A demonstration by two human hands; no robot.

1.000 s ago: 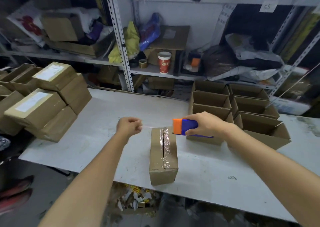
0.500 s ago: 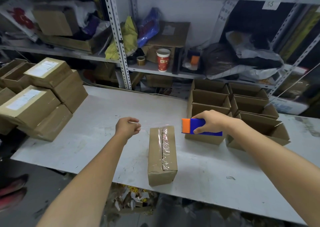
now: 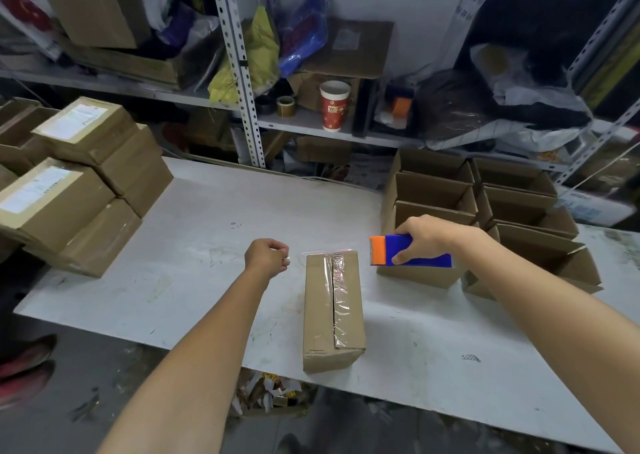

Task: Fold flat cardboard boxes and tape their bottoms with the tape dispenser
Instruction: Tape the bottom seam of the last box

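The cardboard box [image 3: 332,311] lies on the white table [image 3: 207,228] near its near edge, between the two forearms, with its long side running near to far. A strip of clear tape [image 3: 334,287] covers its centre seam and wrinkles towards the near end. A loose bit sticks out at the far edge.

The left hand [image 3: 266,257] hovers just left of the box's far corner, its fingers curled into a loose fist with nothing visible in it. The right hand [image 3: 429,238] grips the blue and orange tape dispenser [image 3: 408,249], held off the box to the right, in front of a group of open-topped cartons [image 3: 433,190].

Sealed, labelled cartons [image 3: 69,183] are stacked at the left. A red paper cup [image 3: 334,105] stands on the metal shelving [image 3: 239,72] behind.
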